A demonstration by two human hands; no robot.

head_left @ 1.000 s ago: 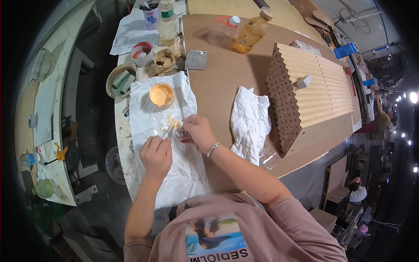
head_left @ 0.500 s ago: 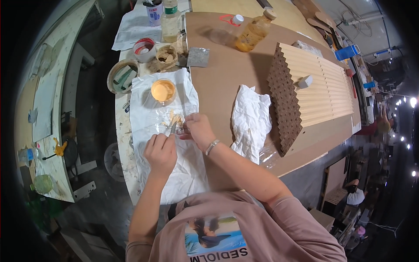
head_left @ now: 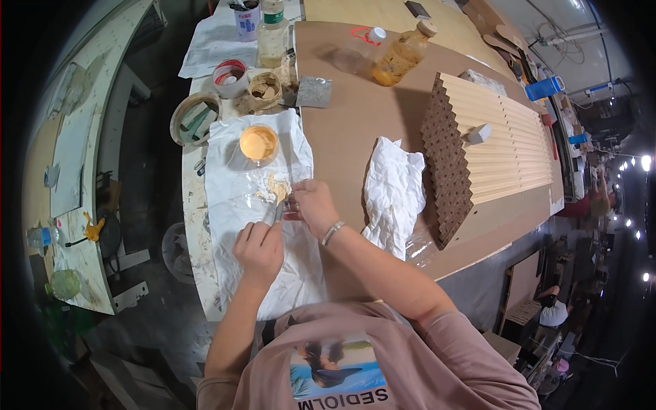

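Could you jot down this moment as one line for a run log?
left hand: holds scraper | right hand: grip on scraper's far end | blade: yellowish paste on white sheet | nearby: paste cup

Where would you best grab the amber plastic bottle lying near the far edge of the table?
Grip the amber bottle around its wide middle, coming down from above. It seems to lie tipped, its cap pointing to the far right, so its long side faces up; the narrow neck probably offers less hold.
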